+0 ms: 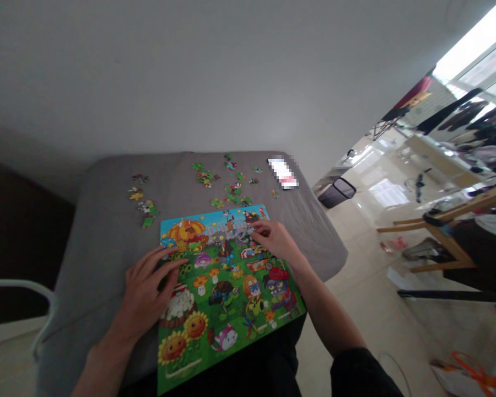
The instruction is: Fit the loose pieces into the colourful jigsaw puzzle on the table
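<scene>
A colourful jigsaw puzzle board point(231, 325) with cartoon plants and zombies lies at the near edge of the grey cloth-covered surface, partly over my lap. My left hand point(146, 286) rests on the board's left edge, fingers spread and holding nothing. At the upper right of the picture, my right hand point(273, 238) pinches what looks like a small puzzle piece, mostly hidden by the fingertips. Beyond the board lie several loose puzzle pieces point(235, 194). More puzzle pieces point(147, 212) form a small group at the left.
A phone point(283, 173), blurred out, lies at the far right of the grey cloth point(103, 220). A pale wall rises behind. On the floor to the right stand a dark bin point(334, 194) and a wooden chair point(450, 226). A white curved rail point(20, 284) is at the left.
</scene>
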